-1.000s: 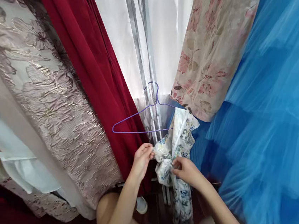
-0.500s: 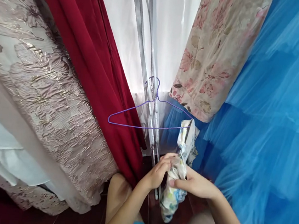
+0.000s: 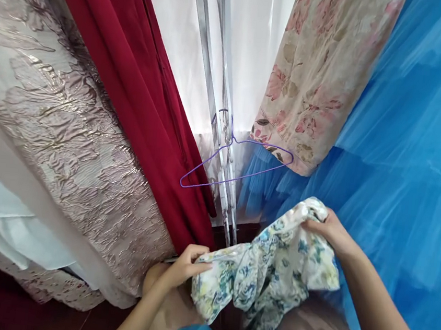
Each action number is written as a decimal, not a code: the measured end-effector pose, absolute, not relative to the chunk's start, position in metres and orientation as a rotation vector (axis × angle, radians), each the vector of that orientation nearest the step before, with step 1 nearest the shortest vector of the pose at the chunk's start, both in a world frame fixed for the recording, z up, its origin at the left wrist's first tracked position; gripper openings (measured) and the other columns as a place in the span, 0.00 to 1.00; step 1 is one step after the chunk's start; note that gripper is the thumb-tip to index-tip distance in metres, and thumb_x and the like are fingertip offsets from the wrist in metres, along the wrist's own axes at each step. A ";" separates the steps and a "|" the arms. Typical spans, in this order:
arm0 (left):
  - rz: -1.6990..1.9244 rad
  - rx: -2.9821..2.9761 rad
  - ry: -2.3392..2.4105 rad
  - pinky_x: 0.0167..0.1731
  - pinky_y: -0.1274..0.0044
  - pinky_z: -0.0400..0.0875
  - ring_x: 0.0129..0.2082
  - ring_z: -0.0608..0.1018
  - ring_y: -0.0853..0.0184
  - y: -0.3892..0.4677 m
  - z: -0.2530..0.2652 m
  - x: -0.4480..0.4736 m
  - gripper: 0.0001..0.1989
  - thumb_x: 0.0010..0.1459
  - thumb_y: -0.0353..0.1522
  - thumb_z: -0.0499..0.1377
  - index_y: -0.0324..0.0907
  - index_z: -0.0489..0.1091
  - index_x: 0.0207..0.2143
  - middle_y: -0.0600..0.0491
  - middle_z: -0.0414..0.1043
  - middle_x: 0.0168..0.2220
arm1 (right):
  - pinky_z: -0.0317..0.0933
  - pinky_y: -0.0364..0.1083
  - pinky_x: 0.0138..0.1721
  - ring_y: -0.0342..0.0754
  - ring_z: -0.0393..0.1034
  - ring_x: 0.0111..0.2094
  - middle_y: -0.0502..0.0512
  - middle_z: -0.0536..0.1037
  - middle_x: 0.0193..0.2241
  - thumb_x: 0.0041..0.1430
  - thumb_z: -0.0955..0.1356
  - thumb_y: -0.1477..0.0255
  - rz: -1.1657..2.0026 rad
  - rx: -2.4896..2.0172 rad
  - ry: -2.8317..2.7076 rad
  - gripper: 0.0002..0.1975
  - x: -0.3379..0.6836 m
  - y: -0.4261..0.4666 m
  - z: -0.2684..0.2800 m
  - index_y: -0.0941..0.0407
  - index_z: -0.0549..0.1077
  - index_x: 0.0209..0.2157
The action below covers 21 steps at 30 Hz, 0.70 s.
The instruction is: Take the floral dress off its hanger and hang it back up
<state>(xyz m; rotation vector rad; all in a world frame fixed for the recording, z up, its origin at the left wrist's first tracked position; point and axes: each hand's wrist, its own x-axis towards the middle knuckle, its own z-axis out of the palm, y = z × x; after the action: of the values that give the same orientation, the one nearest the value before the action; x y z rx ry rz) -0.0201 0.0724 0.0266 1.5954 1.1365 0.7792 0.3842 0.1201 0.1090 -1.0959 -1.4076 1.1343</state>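
Observation:
A white floral garment (image 3: pixel 273 260) with blue, green and yellow print stretches between my hands, its lower part hanging in folds over my lap. My left hand (image 3: pixel 190 265) pinches its left end, the thumb lying over the cloth. At the upper right end, my right hand (image 3: pixel 326 228) grips the bunched edge, with some fingers hidden behind the fabric. Beyond the garment, a bare purple wire hanger (image 3: pixel 238 178) hangs tilted, hooked at the metal stand; neither hand touches it.
Metal poles (image 3: pixel 213 80) rise in the middle before white cloth. To the left hang a dark red cloth (image 3: pixel 134 87) and a shiny embossed pinkish fabric (image 3: pixel 79 118). A pink-flowered cloth (image 3: pixel 311 85) and a layered blue tulle garment (image 3: pixel 414 154) hang on the right. Dark floor tiles (image 3: pixel 85 324) show below.
The floral garment has come off the hanger's right end and is now spread between my hands, which have moved apart. The hanger has swung to a tilt.

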 end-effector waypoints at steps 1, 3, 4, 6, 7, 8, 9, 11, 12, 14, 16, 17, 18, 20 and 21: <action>0.765 1.679 1.187 0.32 0.77 0.65 0.31 0.71 0.63 0.074 0.039 -0.034 0.19 0.52 0.46 0.64 0.39 0.70 0.26 0.52 0.68 0.27 | 0.65 0.46 0.33 0.50 0.71 0.30 0.52 0.77 0.28 0.45 0.72 0.71 1.019 -1.117 -1.444 0.10 0.378 0.134 0.111 0.57 0.73 0.33; 0.685 1.942 1.344 0.37 0.74 0.66 0.35 0.73 0.61 0.084 0.069 -0.059 0.13 0.58 0.41 0.59 0.40 0.72 0.29 0.51 0.71 0.32 | 0.64 0.45 0.35 0.49 0.71 0.32 0.53 0.77 0.32 0.46 0.70 0.73 0.826 -1.082 -1.573 0.12 0.358 0.162 0.120 0.57 0.74 0.36; 0.620 2.101 1.475 0.40 0.73 0.66 0.37 0.73 0.60 0.091 0.084 -0.070 0.12 0.60 0.38 0.56 0.41 0.73 0.31 0.50 0.71 0.33 | 0.64 0.45 0.36 0.49 0.70 0.33 0.53 0.77 0.35 0.46 0.69 0.74 0.759 -1.021 -1.631 0.16 0.346 0.175 0.126 0.57 0.74 0.40; 0.477 2.315 1.791 0.44 0.70 0.65 0.38 0.72 0.58 0.107 0.112 -0.088 0.12 0.60 0.35 0.53 0.43 0.76 0.39 0.48 0.72 0.35 | 0.63 0.44 0.37 0.47 0.69 0.34 0.54 0.76 0.40 0.45 0.67 0.76 0.682 -0.909 -1.743 0.23 0.321 0.200 0.138 0.56 0.73 0.47; 0.444 2.352 1.915 0.43 0.69 0.65 0.38 0.72 0.58 0.116 0.124 -0.095 0.15 0.61 0.35 0.51 0.44 0.75 0.43 0.48 0.72 0.34 | 0.62 0.44 0.37 0.47 0.69 0.34 0.55 0.76 0.41 0.44 0.67 0.77 0.655 -0.882 -1.787 0.23 0.309 0.211 0.143 0.57 0.73 0.46; 0.454 2.362 1.993 0.43 0.70 0.66 0.37 0.72 0.57 0.125 0.134 -0.101 0.17 0.61 0.35 0.50 0.45 0.74 0.47 0.47 0.72 0.35 | 0.62 0.44 0.38 0.47 0.69 0.34 0.56 0.76 0.41 0.43 0.66 0.77 0.634 -0.880 -1.822 0.21 0.299 0.222 0.147 0.57 0.74 0.44; 0.503 2.365 2.018 0.43 0.70 0.66 0.38 0.73 0.57 0.133 0.143 -0.105 0.18 0.62 0.35 0.49 0.45 0.73 0.50 0.47 0.73 0.36 | 0.61 0.45 0.38 0.48 0.69 0.35 0.56 0.77 0.39 0.43 0.66 0.77 0.623 -0.899 -1.842 0.18 0.291 0.231 0.148 0.57 0.74 0.40; 0.686 2.332 1.968 0.45 0.71 0.66 0.40 0.73 0.57 0.148 0.156 -0.109 0.19 0.64 0.36 0.48 0.44 0.72 0.51 0.46 0.74 0.40 | 0.60 0.45 0.36 0.48 0.68 0.33 0.55 0.77 0.33 0.43 0.66 0.75 0.632 -0.957 -1.858 0.10 0.282 0.245 0.147 0.58 0.74 0.32; 0.795 2.290 1.911 0.46 0.71 0.66 0.42 0.74 0.58 0.154 0.161 -0.108 0.19 0.64 0.37 0.47 0.44 0.71 0.51 0.47 0.75 0.42 | 0.59 0.45 0.35 0.47 0.66 0.30 0.53 0.76 0.29 0.44 0.65 0.75 0.646 -0.981 -1.859 0.07 0.280 0.248 0.145 0.58 0.72 0.29; 0.986 2.181 1.778 0.48 0.72 0.66 0.44 0.74 0.59 0.163 0.169 -0.099 0.19 0.65 0.38 0.45 0.44 0.71 0.50 0.49 0.75 0.46 | 0.56 0.44 0.31 0.45 0.62 0.27 0.50 0.72 0.24 0.45 0.64 0.74 0.665 -0.998 -1.860 0.04 0.281 0.246 0.138 0.57 0.69 0.26; 1.123 2.116 1.639 0.50 0.73 0.65 0.46 0.74 0.61 0.168 0.176 -0.084 0.18 0.65 0.39 0.46 0.43 0.70 0.48 0.50 0.75 0.47 | 0.53 0.42 0.29 0.43 0.58 0.25 0.47 0.67 0.22 0.45 0.63 0.74 0.654 -0.988 -1.855 0.01 0.284 0.235 0.133 0.56 0.65 0.24; 1.174 2.105 1.569 0.50 0.74 0.66 0.47 0.74 0.61 0.169 0.179 -0.075 0.17 0.65 0.38 0.46 0.43 0.70 0.46 0.51 0.75 0.47 | 0.51 0.42 0.28 0.43 0.57 0.25 0.46 0.65 0.21 0.45 0.63 0.75 0.648 -0.982 -1.855 0.01 0.285 0.227 0.131 0.55 0.63 0.24; 1.218 2.104 1.510 0.50 0.74 0.66 0.46 0.75 0.62 0.171 0.183 -0.066 0.16 0.65 0.37 0.46 0.43 0.70 0.45 0.51 0.75 0.47 | 0.50 0.42 0.27 0.42 0.56 0.25 0.45 0.63 0.21 0.45 0.63 0.75 0.647 -0.975 -1.856 0.03 0.286 0.219 0.131 0.55 0.62 0.23; 1.272 2.117 1.442 0.48 0.75 0.67 0.45 0.75 0.63 0.173 0.191 -0.046 0.13 0.64 0.35 0.47 0.43 0.69 0.42 0.52 0.75 0.45 | 0.48 0.42 0.27 0.42 0.54 0.24 0.44 0.60 0.20 0.46 0.63 0.76 0.655 -0.960 -1.873 0.05 0.282 0.201 0.133 0.55 0.60 0.22; 1.283 2.140 1.427 0.47 0.75 0.67 0.44 0.76 0.63 0.174 0.196 -0.037 0.12 0.63 0.34 0.47 0.43 0.69 0.41 0.53 0.75 0.44 | 0.48 0.42 0.27 0.42 0.54 0.24 0.44 0.60 0.20 0.46 0.63 0.77 0.664 -0.949 -1.888 0.05 0.279 0.193 0.136 0.55 0.60 0.22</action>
<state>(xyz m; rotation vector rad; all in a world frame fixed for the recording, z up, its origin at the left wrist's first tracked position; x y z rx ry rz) -0.0367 0.1745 0.1962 2.1401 1.4267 1.2829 0.2792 0.1928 0.1355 -0.9494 -1.8881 0.6639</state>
